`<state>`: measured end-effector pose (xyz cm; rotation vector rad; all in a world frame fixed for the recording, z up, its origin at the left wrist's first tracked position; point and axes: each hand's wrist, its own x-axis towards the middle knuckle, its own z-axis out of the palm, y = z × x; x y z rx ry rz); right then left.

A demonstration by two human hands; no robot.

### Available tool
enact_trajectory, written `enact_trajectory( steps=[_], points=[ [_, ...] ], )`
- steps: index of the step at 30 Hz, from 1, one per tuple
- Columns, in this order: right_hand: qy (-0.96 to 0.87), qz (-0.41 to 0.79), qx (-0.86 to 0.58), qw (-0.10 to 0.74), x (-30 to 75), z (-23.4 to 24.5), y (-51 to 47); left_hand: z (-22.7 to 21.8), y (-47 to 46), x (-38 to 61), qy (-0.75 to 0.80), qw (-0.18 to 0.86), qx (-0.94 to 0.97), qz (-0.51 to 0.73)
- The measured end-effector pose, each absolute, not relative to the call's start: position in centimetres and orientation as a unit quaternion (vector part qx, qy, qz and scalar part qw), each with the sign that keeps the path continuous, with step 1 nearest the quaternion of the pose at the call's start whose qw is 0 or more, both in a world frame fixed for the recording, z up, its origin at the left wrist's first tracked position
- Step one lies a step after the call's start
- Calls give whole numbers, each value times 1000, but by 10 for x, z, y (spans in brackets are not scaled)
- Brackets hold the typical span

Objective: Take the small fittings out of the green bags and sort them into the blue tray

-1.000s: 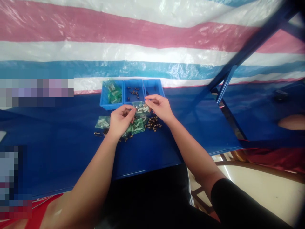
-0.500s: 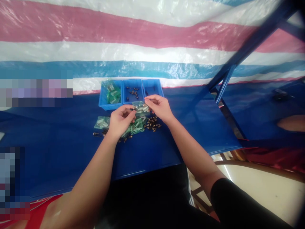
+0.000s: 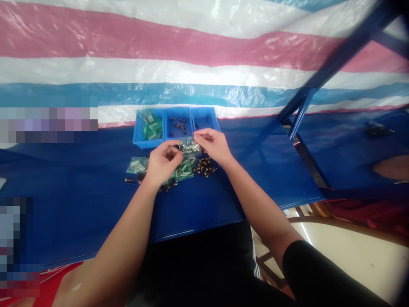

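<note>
Between my two hands is a small clear plastic bag (image 3: 191, 147) with pale, metallic-looking pieces in it. My left hand (image 3: 163, 164) pinches its left side, and my right hand (image 3: 213, 145) pinches its upper right corner. Under the hands, more greenish bags (image 3: 183, 169) of similar pieces lie on the blue table. One more bag (image 3: 137, 164) rests left of my left hand. A pile of dark screws (image 3: 205, 166) with brassy parts sits below my right hand. Part of the heap is hidden by my left hand.
Three blue bins stand behind my hands: the left bin (image 3: 135, 132) holds greenish bags, the middle bin (image 3: 171, 117) several screws, the right bin (image 3: 204, 111) a few dark pieces. A blue metal frame (image 3: 302, 113) rises at right. Another person's arm (image 3: 391, 167) shows at far right.
Both hands stay at nearly the same place with the bag between them. The bag's surface looks slightly shifted, and the whole view has moved a little.
</note>
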<state>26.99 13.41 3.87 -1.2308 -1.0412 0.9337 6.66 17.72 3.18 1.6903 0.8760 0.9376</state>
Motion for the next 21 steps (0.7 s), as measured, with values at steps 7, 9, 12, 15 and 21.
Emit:
enact_trajectory(
  steps=[7,9,12,15,21],
  points=[
    [-448,382,-523,616,271,38,134,29,178,65,366,479,704,376],
    [-448,381,-524,616,271,37,134,27,179,64,365,475,711,368],
    [-447,389,-526,610,271,37,134,25,179,64,362,472,716,365],
    [-441,411,-531,596,270,38,134,26,179,64,363,470,712,374],
    [-432,410,-558,578,269,39,133,26,178,66,360,469,710,381]
  ],
)
